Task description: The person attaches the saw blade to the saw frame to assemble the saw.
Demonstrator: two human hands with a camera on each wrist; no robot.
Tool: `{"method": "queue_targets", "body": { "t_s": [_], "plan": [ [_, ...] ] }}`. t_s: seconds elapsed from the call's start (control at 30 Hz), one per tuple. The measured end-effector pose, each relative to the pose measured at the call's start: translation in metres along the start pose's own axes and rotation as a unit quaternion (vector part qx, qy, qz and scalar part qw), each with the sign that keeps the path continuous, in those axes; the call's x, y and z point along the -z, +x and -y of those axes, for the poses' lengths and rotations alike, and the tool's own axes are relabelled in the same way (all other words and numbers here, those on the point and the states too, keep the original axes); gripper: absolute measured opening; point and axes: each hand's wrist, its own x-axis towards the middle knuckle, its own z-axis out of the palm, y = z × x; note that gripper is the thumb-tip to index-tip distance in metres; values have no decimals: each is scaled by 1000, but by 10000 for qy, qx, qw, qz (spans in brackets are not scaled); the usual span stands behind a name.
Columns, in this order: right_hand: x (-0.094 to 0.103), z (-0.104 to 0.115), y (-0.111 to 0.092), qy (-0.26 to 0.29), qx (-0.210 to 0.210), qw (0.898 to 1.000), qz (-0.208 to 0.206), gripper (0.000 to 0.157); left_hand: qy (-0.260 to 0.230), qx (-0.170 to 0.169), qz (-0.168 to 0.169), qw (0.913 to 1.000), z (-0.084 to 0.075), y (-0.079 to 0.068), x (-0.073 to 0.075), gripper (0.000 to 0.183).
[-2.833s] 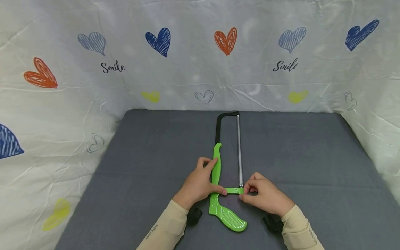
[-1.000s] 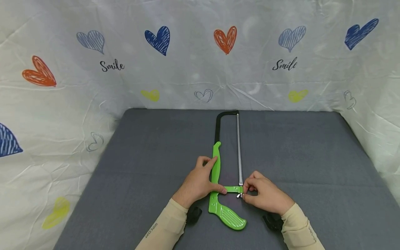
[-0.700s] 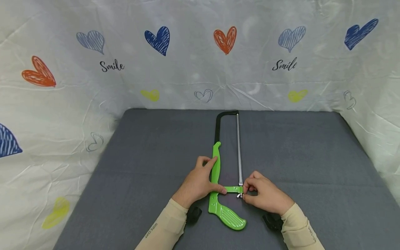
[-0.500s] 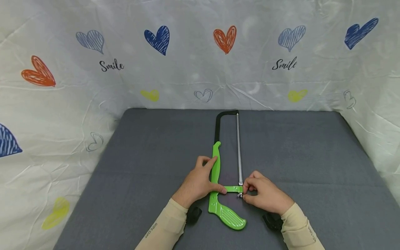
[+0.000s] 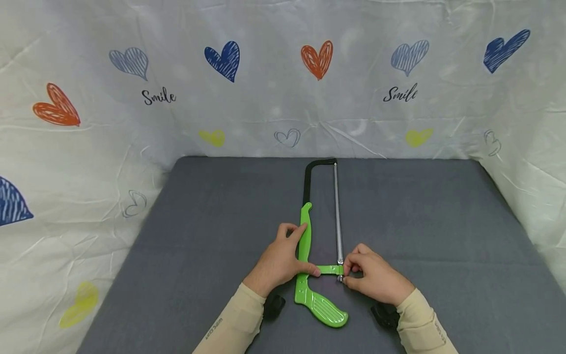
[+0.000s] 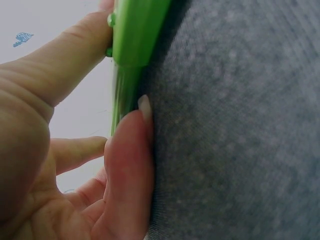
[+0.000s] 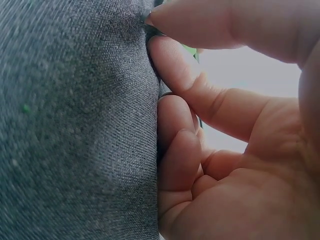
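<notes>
A hacksaw with a green frame and grip (image 5: 325,309) lies flat on the grey cloth. Its black front bow (image 5: 307,184) points away from me, and the silver blade (image 5: 338,216) runs along the right side. My left hand (image 5: 276,260) holds the green frame, fingers at the upper part and thumb on the short crossbar (image 5: 329,270); the left wrist view shows the green body (image 6: 137,30) close up. At the blade's near end, my right hand (image 5: 376,278) pinches a small metal wing nut (image 5: 340,279) by thumb and forefinger, which partly cover it. Its other fingers curl against the cloth.
The grey cloth-covered table (image 5: 212,206) ends at a pale curtain (image 5: 265,108) printed with hearts along the back and both sides. Dark wrist cameras (image 5: 274,307) sit under both forearms, close to the saw's grip.
The wing nut, hidden by the right thumb at first, came into view with its wings sticking out leftward. It has since turned and looks narrower. Left hand and saw stay in place.
</notes>
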Motion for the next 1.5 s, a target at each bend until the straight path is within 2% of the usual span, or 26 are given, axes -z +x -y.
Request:
{"method": "queue_targets", "body": {
  "t_s": [1.5],
  "plan": [
    [-1, 0, 2, -72, -14, 10000, 12, 22, -95, -97, 18, 9999, 0, -1, 1, 119]
  ]
}}
